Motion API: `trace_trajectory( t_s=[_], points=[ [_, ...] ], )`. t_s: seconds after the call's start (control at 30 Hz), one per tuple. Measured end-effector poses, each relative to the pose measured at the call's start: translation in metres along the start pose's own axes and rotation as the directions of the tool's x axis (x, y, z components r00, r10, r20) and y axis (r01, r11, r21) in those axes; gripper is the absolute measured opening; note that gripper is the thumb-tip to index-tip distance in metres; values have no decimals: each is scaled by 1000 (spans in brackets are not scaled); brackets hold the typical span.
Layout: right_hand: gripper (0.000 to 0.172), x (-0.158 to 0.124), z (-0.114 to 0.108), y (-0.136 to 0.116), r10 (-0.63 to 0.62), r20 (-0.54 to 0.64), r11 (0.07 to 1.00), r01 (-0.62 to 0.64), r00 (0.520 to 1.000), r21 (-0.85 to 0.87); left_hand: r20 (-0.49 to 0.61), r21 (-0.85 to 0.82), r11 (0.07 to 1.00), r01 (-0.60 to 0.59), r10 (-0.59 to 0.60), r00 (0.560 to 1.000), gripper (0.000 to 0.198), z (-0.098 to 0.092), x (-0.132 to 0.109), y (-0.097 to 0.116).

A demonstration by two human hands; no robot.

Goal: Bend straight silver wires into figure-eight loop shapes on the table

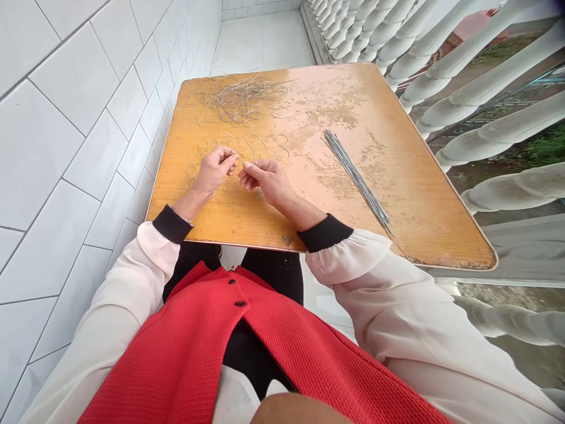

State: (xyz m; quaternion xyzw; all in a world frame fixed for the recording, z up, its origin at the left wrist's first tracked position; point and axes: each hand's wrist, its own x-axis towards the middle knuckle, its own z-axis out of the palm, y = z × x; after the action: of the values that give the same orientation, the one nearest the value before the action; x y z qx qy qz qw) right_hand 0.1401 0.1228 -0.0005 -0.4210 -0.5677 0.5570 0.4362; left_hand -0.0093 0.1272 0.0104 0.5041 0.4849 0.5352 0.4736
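1. My left hand (215, 169) is closed, thumb and fingertips pinching a thin wire (235, 158).
2. My right hand (267, 182) pinches toward it, fingers closed; I cannot tell whether they grip wire.
3. Wire figure-eights (269, 147) lie just beyond my fingers, within easy reach.
4. Farther on sits a wire tangle (242, 100); straight rods (357, 179) lie well right, probably apart to avoid snagging.

I saw a varnished wooden tabletop (419, 206), glossy orange but worn matt and rough in pale patches. On the right lay thin metal wires (357, 179), dull grey; at the far left, bent wire loops (242, 97) shone faintly. Beyond the left edge, white wall tiles (79, 147) looked smooth and glossy.
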Motion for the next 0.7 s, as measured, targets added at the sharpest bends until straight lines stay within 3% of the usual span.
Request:
trace_trajectory(
  t_s=[0.13,0.33,0.5,0.7],
  points=[
    [41,1,-2,5,37,74,999,-39,997,36,-23,-20,1000,-10,10,1000,25,-3,3,-1],
    [35,4,-1,8,81,107,996,-77,991,-46,-4,-1,1000,-17,17,1000,27,-2,1,0],
    [35,2,-4,4,136,165,990,-129,977,-54,39,2,998,59,-59,998,24,-6,0,4],
    [28,1,-11,-4,61,72,998,-60,996,-6,160,-10,994,106,-103,982,16,-14,-1,7]
  ],
)
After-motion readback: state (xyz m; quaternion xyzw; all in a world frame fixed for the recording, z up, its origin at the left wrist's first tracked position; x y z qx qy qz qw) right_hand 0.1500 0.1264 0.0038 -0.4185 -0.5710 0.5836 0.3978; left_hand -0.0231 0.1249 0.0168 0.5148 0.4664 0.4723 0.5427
